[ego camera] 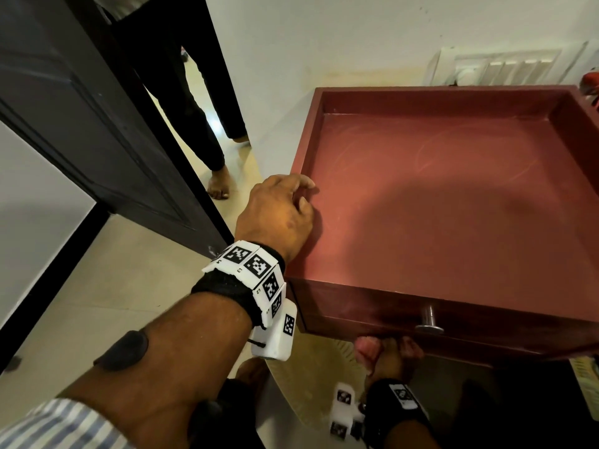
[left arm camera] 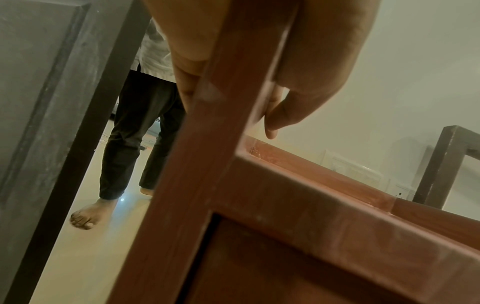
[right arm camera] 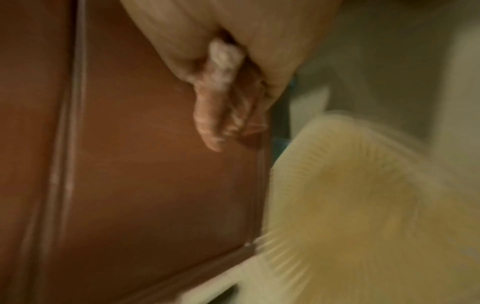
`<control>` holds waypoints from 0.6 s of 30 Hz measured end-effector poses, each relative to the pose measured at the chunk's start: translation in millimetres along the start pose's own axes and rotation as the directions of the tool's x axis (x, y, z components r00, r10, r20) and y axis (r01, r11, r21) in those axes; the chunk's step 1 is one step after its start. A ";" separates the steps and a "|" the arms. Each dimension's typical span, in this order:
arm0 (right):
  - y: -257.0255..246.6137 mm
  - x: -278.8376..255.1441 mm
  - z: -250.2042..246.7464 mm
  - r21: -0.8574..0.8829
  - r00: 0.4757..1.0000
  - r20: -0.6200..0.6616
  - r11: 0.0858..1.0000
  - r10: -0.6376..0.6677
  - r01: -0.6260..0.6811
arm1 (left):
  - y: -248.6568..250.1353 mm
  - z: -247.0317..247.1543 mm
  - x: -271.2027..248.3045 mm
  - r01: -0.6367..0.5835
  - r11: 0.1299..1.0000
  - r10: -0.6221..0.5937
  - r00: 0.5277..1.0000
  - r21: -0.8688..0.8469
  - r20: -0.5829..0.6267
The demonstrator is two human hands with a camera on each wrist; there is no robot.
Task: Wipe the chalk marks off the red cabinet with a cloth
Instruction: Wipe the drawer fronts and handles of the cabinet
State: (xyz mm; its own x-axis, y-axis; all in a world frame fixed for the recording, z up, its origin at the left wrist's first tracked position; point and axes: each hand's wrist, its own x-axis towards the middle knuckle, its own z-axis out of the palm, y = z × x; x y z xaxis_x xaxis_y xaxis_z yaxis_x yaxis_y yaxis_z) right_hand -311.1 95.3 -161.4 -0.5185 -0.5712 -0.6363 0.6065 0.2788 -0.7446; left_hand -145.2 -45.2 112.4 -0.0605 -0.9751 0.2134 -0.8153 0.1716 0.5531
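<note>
The right hand [ego camera: 387, 351] has its grip clamped on a bunched pinkish cloth [right arm camera: 223, 59], low against the front of the red cabinet [ego camera: 437, 202] at about 6 o'clock, just below the metal knob [ego camera: 429, 320]. The left hand [ego camera: 275, 215] hooks its curled fingers [left arm camera: 275, 119] over the cabinet's left rim at 9 o'clock, thumb outside, bracing it. Faint chalk arcs [ego camera: 476, 157] remain on the recessed top toward 1 o'clock, so wiping there looks unfinished. The risk I see: the cloth is wadded small, so a pass may smear rather than lift chalk, and hard strokes could shift the cabinet if the left hand slackens.
</note>
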 end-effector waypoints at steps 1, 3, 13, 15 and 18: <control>2.0 3.1 -2.5 -0.154 0.994 -0.029 0.983 -0.102 0.096 | -0.2 0.3 0.1 0.003 1.000 -0.003 1.000 -0.004 0.002; -5.1 6.3 -10.8 -0.416 0.961 -0.038 0.879 -0.273 0.233 | -0.3 0.7 -0.1 -0.002 1.000 0.002 1.000 -0.009 0.003; 8.8 14.3 -39.5 0.191 0.855 0.506 0.951 0.116 -0.242 | 0.9 1.1 -0.8 -0.001 1.000 0.001 1.000 -0.012 -0.012; 10.9 18.9 -43.0 0.256 0.806 0.571 0.900 0.154 -0.353 | 1.3 0.8 -0.7 0.000 1.000 0.000 1.000 -0.004 -0.018; 10.2 11.2 -46.5 0.332 0.841 0.514 0.866 0.168 -0.375 | 3.0 0.5 -1.2 0.003 1.000 -0.004 0.999 -0.013 -0.032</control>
State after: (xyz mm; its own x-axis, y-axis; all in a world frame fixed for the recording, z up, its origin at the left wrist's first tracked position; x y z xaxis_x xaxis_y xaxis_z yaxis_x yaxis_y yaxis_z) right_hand -338.7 127.7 -185.5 -0.0248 -0.8302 -0.5570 0.9195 0.1997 -0.3386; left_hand -147.8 -43.6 113.4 -0.0389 -0.9707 0.2370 -0.8081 0.1700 0.5639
